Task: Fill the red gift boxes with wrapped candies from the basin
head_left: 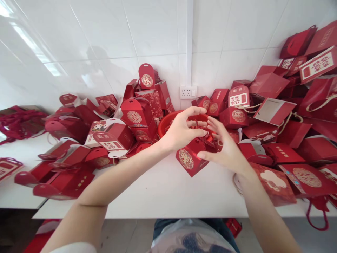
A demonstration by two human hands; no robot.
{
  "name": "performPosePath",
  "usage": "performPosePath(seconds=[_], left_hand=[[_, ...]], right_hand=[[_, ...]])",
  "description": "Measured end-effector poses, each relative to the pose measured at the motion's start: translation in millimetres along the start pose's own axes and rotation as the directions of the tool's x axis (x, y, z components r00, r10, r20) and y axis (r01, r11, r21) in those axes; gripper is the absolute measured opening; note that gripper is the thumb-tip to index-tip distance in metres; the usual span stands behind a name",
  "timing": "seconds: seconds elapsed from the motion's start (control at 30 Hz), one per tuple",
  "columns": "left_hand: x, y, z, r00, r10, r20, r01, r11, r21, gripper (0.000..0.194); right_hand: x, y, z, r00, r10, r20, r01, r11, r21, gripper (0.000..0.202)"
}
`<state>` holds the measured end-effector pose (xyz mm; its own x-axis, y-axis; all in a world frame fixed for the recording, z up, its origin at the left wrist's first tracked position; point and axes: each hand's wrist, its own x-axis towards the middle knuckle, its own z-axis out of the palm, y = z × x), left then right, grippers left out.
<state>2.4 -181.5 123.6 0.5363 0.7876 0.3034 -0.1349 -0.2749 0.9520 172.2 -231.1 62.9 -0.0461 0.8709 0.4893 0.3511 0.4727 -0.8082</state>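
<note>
A small red gift box [185, 160] with a round gold emblem stands at an angle on the table, in front of a red plastic basin [162, 123]. My left hand [181, 129] is above the box and the basin's front part, its fingers apart and curved to the right. My right hand [226, 149] is at the box's right side, thumb and fingers spread, with the thumb near the box's front. The fingertips of both hands come close together. A bit of red cord shows by the left fingers; I cannot make out whether they touch it. The basin's contents are mostly hidden.
Red gift boxes [143, 114] are piled on the left, and more boxes with rope handles [273, 110] are heaped on the right. A wall socket [188, 92] is behind the basin. The white table's front edge [147, 215] runs close to my body.
</note>
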Motion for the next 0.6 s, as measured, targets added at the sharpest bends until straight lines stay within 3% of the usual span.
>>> performPosePath(seconds=[0.1,0.27,0.47,0.6], left_hand=[[-0.3,-2.8,5.2,1.0,0.006,0.002,-0.006,0.999,-0.036,0.043],[-10.5,-3.1,9.4,1.0,-0.008,0.003,0.009,0.998,-0.063,0.041],[-37.7,9.1,-1.8,0.999,-0.029,-0.021,0.028,0.999,-0.026,0.037],[-58.6,40.5,-29.5,0.984,-0.021,-0.174,0.036,0.996,0.085,0.035]], right_hand=[[-7.9,8.6,13.0,0.999,0.04,0.028,-0.041,0.999,0.028,0.095],[-10.3,12.6,21.5,0.998,0.026,0.062,-0.019,0.994,-0.106,0.07],[-18.8,15.8,25.0,0.981,-0.037,0.19,0.05,0.997,-0.062,0.091],[-30.9,24.2,19.1,0.975,-0.098,0.2,0.091,0.995,0.042,0.099]])
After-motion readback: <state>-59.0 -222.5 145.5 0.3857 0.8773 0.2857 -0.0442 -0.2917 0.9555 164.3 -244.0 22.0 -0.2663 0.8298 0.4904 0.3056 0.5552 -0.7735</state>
